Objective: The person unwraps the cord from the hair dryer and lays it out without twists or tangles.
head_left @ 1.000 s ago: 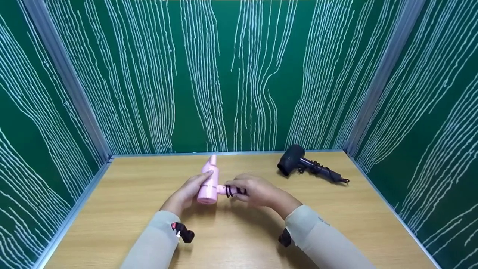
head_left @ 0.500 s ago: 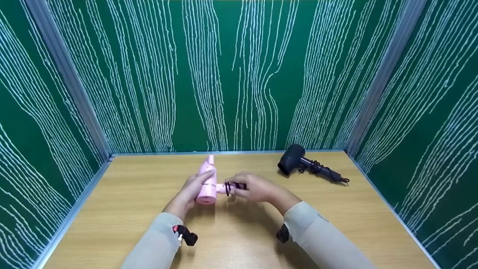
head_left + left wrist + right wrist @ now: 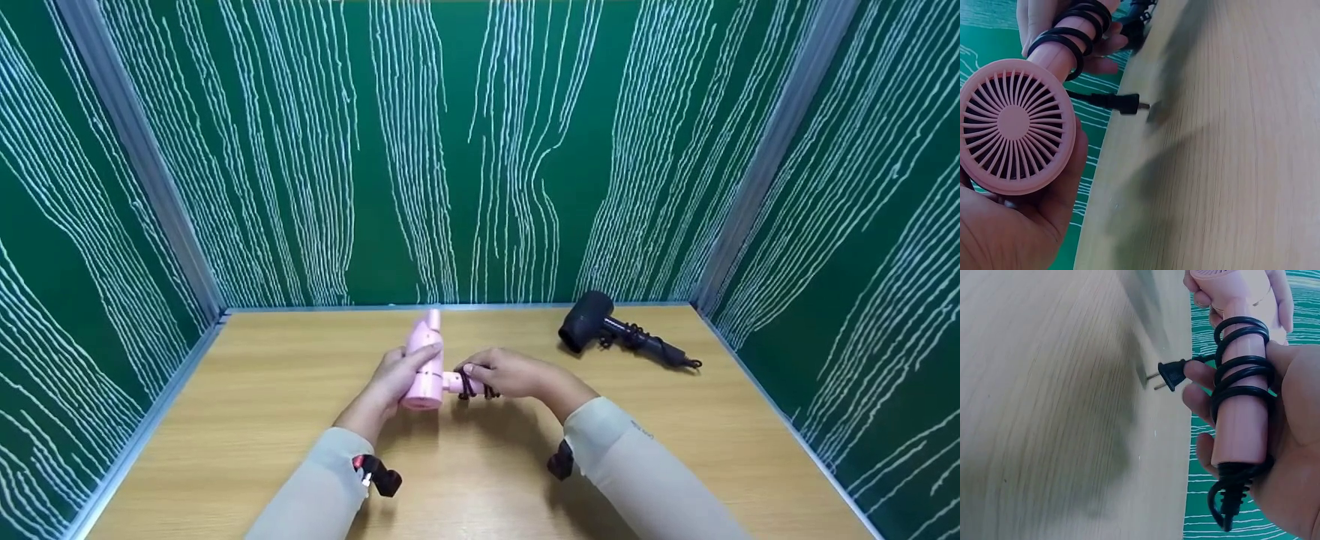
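Note:
A pink hair dryer (image 3: 427,386) is held just over the table, its handle pointing right. My left hand (image 3: 391,381) grips the barrel from the left; in the left wrist view the round rear grille (image 3: 1013,124) faces the camera. Around the handle curl the fingers of my right hand (image 3: 514,373). A black cord (image 3: 1243,365) is wound in several loops about that handle, as the right wrist view shows. Its two-pin plug (image 3: 1172,375) sticks out beside my right fingers, close above the tabletop.
A black hair dryer (image 3: 587,321) lies at the back right of the wooden table (image 3: 300,465), with its cord wound round its handle. Green panels (image 3: 465,187) with white wavy lines stand at the back and both sides.
The pink hair dryer has shifted slightly right, with my left hand on it. My right hand has changed its hold on the handle, and more of the cord loops show.

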`<state>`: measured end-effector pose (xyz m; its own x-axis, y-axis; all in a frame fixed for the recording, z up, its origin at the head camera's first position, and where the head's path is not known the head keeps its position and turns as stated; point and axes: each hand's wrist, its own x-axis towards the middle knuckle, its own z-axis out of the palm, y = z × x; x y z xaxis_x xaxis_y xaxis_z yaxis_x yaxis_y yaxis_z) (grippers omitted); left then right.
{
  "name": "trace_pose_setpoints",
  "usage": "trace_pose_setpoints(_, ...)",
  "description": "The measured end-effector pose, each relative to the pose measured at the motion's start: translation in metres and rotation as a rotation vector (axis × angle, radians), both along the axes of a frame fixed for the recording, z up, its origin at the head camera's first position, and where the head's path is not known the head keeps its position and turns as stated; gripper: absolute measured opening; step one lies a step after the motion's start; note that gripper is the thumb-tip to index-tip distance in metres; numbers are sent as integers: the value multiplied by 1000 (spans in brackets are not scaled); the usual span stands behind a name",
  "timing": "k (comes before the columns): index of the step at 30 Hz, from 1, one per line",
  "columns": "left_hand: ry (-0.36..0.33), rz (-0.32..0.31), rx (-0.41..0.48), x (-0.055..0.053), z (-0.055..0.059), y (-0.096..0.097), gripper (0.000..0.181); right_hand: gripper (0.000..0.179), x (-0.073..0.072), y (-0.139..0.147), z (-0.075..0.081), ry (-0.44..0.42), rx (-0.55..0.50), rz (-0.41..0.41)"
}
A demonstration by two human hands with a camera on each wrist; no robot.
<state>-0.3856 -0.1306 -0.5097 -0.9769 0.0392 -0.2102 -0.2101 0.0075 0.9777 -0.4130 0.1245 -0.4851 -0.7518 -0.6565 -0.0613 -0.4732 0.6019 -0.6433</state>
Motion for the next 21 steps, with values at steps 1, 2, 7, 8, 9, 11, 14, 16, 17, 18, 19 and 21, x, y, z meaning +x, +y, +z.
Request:
trace_pose_setpoints(1,4,-2,-5,1,0,1,77,37,-1,0,0,-13,5,-3)
trace_pose_setpoints(2,7,-4,-9,1,0,2,77,38,-2,0,0,-22,8,-6)
trace_pose_setpoints(7,51,-11,-22,2,0,8,68,43,-5,-1,0,-76,10,3)
trace_pose_setpoints(8,58,-11,-25,2,0,9,67,44,-6,-1,0,-95,7,1)
trace_pose_setpoints(9,61,-11,-23,2,0,10,66,45,-7,-1,0,-122,4,-2)
trace_pose_setpoints(11,56,-13,-22,3,1,12,65,45,-8,-1,0,-166,0,-21)
trace_pose_setpoints(14,47,-27,-15,4,2,14,67,44,-10,-1,-1,-199,-2,-34)
trace_pose_setpoints(16,44,-37,-14,4,2,16,67,43,-11,-2,0,-188,-7,-31)
trace_pose_setpoints(17,44,-41,-13,4,2,17,67,41,-11,-2,0,-174,-11,-31)
trace_pose_setpoints(18,44,-43,-12,5,2,17,67,40,-10,-3,0,-170,-15,-35)
trace_pose_setpoints(19,41,-42,-7,5,2,18,67,39,-10,-3,1,-164,-21,-43)
trace_pose_setpoints(21,42,-41,-6,5,2,18,67,38,-10,-4,1,-135,-28,-66)
